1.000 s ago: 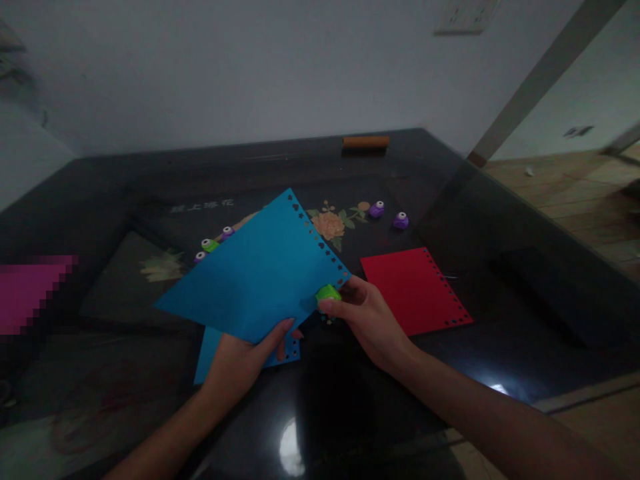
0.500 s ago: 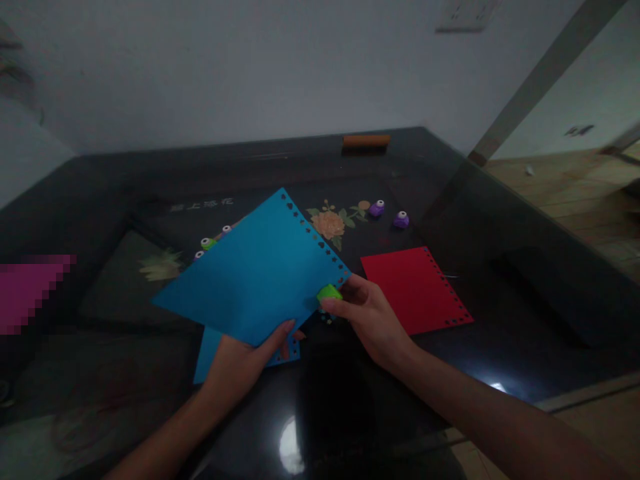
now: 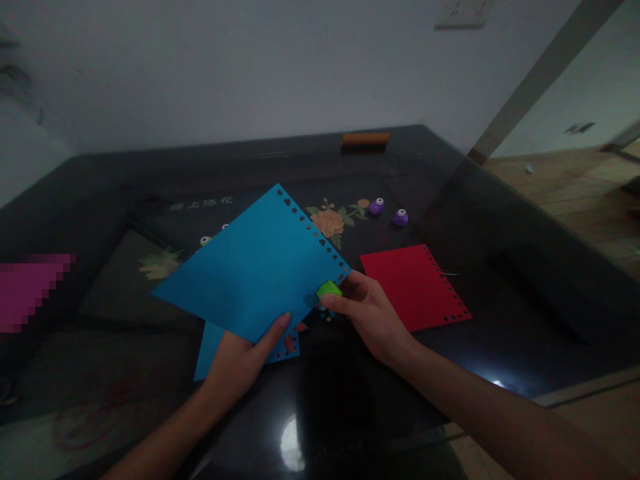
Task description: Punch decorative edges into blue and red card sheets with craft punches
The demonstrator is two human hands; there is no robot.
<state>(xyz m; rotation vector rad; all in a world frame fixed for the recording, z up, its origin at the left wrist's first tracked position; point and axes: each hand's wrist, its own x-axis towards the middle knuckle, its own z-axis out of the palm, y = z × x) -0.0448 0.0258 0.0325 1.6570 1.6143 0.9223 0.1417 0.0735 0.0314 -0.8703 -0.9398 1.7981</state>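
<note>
our left hand [image 3: 240, 360] pinches the near corner of a blue paper sheet [image 3: 250, 267] raised off the bench [image 3: 500, 293], while our right hand [image 3: 373, 313] clamps a small green punch [image 3: 329, 289] on its perforated edge. punching seems under way; next hole needs sliding along. matte red sheet [image 3: 413, 285] lies beside.

Your near desk [image 3: 350, 413] edge is open glass between your forearms. Toward the right edge, the red sheet [image 3: 410, 287] lies flat, with bare top beyond it. Two purple punches [image 3: 387, 212] stand toward the far edge, an orange bar [image 3: 365, 139] on it. The raised blue sheet [image 3: 250, 267] blocks the middle.
</note>
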